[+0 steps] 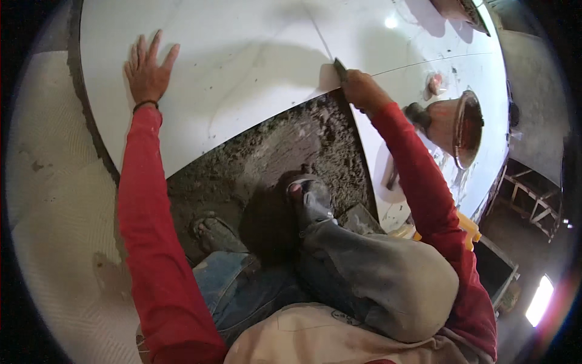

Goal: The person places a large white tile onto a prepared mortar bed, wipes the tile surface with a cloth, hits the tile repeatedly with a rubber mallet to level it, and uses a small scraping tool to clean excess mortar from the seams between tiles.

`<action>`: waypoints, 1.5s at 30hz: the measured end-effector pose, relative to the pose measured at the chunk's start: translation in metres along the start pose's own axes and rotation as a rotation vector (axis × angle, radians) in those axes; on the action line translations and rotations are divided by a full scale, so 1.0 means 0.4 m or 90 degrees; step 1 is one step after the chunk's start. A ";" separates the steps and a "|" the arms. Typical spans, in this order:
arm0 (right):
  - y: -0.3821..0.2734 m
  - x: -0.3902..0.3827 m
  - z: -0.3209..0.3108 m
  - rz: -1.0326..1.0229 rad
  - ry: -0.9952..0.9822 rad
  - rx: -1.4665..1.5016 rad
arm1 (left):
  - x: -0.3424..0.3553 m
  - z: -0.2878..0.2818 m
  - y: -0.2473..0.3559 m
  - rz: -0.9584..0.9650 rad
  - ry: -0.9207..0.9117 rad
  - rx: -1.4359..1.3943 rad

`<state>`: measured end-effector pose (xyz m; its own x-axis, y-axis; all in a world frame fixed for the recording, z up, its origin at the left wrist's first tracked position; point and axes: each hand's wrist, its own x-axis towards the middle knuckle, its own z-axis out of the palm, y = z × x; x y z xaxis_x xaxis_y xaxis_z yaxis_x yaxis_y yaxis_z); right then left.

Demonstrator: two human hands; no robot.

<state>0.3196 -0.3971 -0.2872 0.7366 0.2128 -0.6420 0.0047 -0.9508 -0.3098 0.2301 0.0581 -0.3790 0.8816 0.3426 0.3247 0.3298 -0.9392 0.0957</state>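
Note:
My left hand [148, 73] lies flat with fingers spread on a large white marble-patterned tile [206, 121]. My right hand [364, 91] is closed on a dark flat-bladed tool [339, 68], held at the tile's corner where it meets the neighbouring white tiles [436, 67]. The tool's handle is mostly hidden by my fingers. Below the tile's near edge lies grey wet mortar [242, 151], with my feet and folded legs on and over it.
An orange mortar-stained bucket [451, 127] lies tilted on the right tiles, near a small pinkish object [435, 84]. Another bucket [461, 12] stands at top right. A yellow container [470, 227] is beside my right arm. A tiled wall [54, 212] runs along the left; a metal frame [533, 200] is at right.

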 end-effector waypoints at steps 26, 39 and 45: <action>0.007 -0.029 -0.033 -0.045 0.030 -0.037 | 0.017 0.007 -0.002 0.006 -0.022 0.011; 0.026 -0.048 -0.031 -0.067 0.031 -0.038 | 0.022 0.015 -0.023 0.040 -0.024 0.040; -0.004 -0.137 -0.051 -0.143 0.082 -0.053 | 0.030 0.026 -0.040 0.065 -0.003 0.024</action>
<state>0.2928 -0.4118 -0.2373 0.7904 0.3955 -0.4679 0.2298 -0.8993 -0.3721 0.2388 0.0774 -0.3862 0.9128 0.2461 0.3260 0.2510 -0.9676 0.0275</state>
